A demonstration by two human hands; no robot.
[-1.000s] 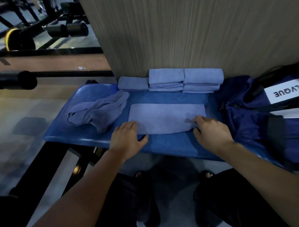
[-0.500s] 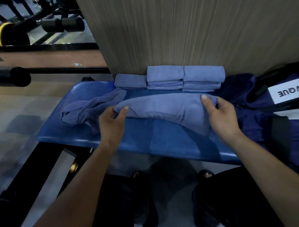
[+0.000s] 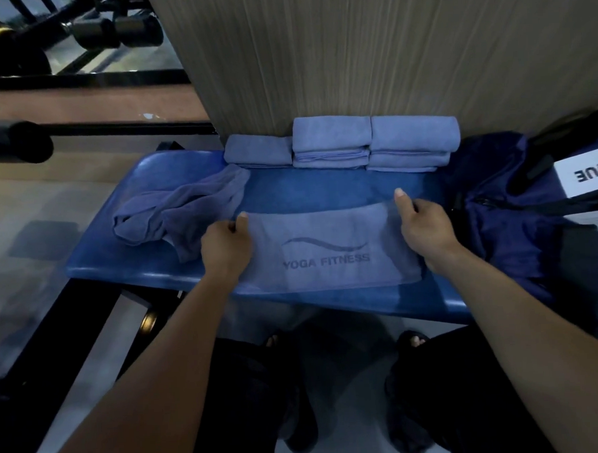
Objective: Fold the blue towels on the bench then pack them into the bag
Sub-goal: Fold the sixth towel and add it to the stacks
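Pinching towel [image 3: 326, 252] corners, both hands [image 3: 225, 246]

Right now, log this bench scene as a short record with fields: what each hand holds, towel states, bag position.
left hand: left hand pinches the left end of the printed towel
right hand: right hand pinches its right end
printed towel: folded, reads YOGA FITNESS, at the front of the bench
unfolded towel: crumpled towel at the bench's left
folded towels: folded stacks in a row against the wall panel
bag: dark blue bag at the right end
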